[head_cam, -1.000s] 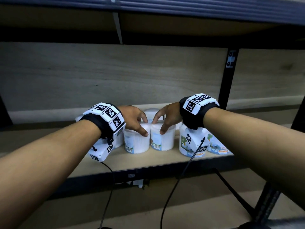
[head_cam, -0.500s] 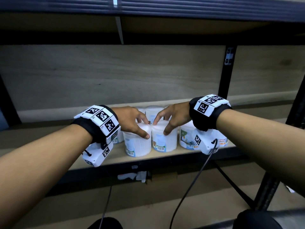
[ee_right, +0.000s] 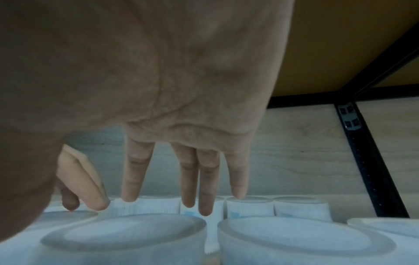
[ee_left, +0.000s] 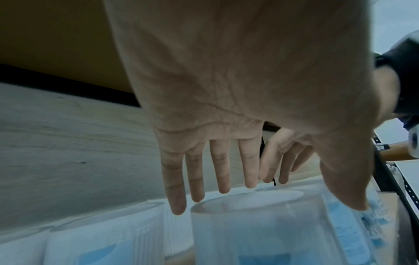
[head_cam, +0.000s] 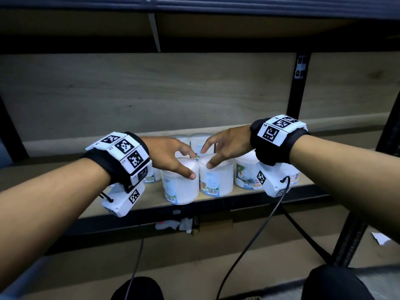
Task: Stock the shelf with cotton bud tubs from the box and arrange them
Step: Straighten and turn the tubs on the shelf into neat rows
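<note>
Cotton bud tubs [head_cam: 181, 185]: clear, smooth plastic with glossy paper labels; lids [ee_right: 123, 231] frosted, slightly shiny. Shelf board [head_cam: 149, 199]: pale wood-grain, matt. Back panel [head_cam: 151, 94]: light wood grain, matt, smooth. Upright post [head_cam: 297, 87]: black painted metal, dull finish. Wrist straps [head_cam: 275, 148]: black cloth, matt.

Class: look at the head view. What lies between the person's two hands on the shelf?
In the head view, between the left hand and right hand stand the tops of two front cotton bud tubs, side by side, with more tubs behind.
</note>
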A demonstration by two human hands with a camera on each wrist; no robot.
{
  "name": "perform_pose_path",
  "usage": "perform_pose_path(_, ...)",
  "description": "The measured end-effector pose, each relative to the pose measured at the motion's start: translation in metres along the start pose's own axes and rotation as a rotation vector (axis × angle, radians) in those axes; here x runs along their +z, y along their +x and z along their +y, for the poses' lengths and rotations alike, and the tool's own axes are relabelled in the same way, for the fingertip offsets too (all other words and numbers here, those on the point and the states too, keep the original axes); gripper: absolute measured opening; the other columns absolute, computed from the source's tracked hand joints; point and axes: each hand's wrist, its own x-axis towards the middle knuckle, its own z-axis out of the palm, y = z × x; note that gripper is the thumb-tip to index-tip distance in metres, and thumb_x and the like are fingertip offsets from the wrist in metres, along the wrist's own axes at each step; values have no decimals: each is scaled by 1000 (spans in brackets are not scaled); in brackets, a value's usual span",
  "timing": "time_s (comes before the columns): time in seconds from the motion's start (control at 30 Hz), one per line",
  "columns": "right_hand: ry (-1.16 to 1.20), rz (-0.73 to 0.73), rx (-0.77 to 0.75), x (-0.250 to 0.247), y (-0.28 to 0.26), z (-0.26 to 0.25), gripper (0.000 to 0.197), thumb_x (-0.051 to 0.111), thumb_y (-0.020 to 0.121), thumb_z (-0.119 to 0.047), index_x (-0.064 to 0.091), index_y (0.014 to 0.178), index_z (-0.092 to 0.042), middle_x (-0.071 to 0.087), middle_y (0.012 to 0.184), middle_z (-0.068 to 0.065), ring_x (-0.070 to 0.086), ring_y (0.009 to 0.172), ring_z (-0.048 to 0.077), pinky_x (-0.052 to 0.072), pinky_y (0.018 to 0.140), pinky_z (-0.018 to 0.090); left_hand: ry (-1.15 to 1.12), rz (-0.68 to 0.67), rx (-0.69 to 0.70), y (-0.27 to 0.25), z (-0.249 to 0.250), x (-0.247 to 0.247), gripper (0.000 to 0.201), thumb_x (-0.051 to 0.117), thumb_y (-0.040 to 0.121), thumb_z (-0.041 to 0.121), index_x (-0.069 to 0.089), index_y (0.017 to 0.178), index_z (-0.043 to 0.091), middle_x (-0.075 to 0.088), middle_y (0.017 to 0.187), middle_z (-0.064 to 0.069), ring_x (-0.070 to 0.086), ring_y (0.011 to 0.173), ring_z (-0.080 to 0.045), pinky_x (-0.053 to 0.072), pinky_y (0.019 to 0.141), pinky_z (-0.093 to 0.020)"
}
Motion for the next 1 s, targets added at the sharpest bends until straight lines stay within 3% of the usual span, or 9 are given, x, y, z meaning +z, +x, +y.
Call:
perform_pose_path(0.17,-65,-9,27,-2,4,-7,55,68,74,-68,58,123,-45,50,103,-16,52,110,14,42,104,35,-10,-99,-27,0,-7,-6,65,70,74,54,43,133,58,44,133,23,45,118,-5,36,98,-25)
perform_pose_path(0.3,-89,13,1,0,8,-9,43,71,77,-58,63,117,-43,52,94,-19,51,103,13,43,95,29,-26,-77,-32,0,-2,-7,59,71,81,47,47,135,51,51,112,29,45,105,-3,32,94,-20)
perform_pose_path(0.37,-72,9,-21,-1,8,-9,40,74,77,-53,64,114,-43,54,90,-22,53,102,12,44,95,29,-24,-54,-48,-1,2,-7,57,70,81,50,47,133,51,50,96,33,49,100,-6,34,92,-20)
perform_pose_path(0.53,-38,-6,-60,-3,3,-5,38,76,80,-38,65,116,-41,60,122,-10,55,113,13,43,99,27,-71,-48,-79,1,9,-7,62,71,77,58,52,134,41,54,129,15,62,94,-9,52,92,-26)
perform_pose_path(0.67,19,-40,-120,-3,0,1,39,75,83,-23,65,118,-37,59,129,-12,55,101,5,39,93,21,-54,-40,-116,8,9,-6,66,71,71,66,56,127,36,58,123,8,68,80,-13,59,82,-31)
perform_pose_path(0.73,47,-62,-141,-3,1,5,41,75,83,-16,66,118,-36,58,129,-15,53,107,2,40,93,21,-13,-34,-147,11,9,-6,70,69,64,75,58,120,36,59,117,7,71,80,-19,59,80,-34)
perform_pose_path(0.83,87,-97,-178,-3,4,9,43,73,83,-8,66,118,-32,58,128,-18,52,122,6,46,96,22,28,-12,-181,13,8,-6,73,64,62,82,57,116,33,58,114,6,65,72,-13,56,72,-30)
perform_pose_path(0.93,134,-109,-203,-2,6,14,45,71,83,2,66,120,-23,59,124,-18,51,117,-1,44,77,1,64,12,-211,17,7,-2,77,59,63,85,56,116,31,58,116,3,54,69,-5,45,64,-28)
perform_pose_path(1.0,150,-103,-206,-2,7,15,45,71,83,3,66,121,-20,60,121,-19,49,109,-9,40,68,-5,66,24,-218,17,7,0,77,58,63,86,56,115,30,58,117,3,53,69,-5,43,63,-28)
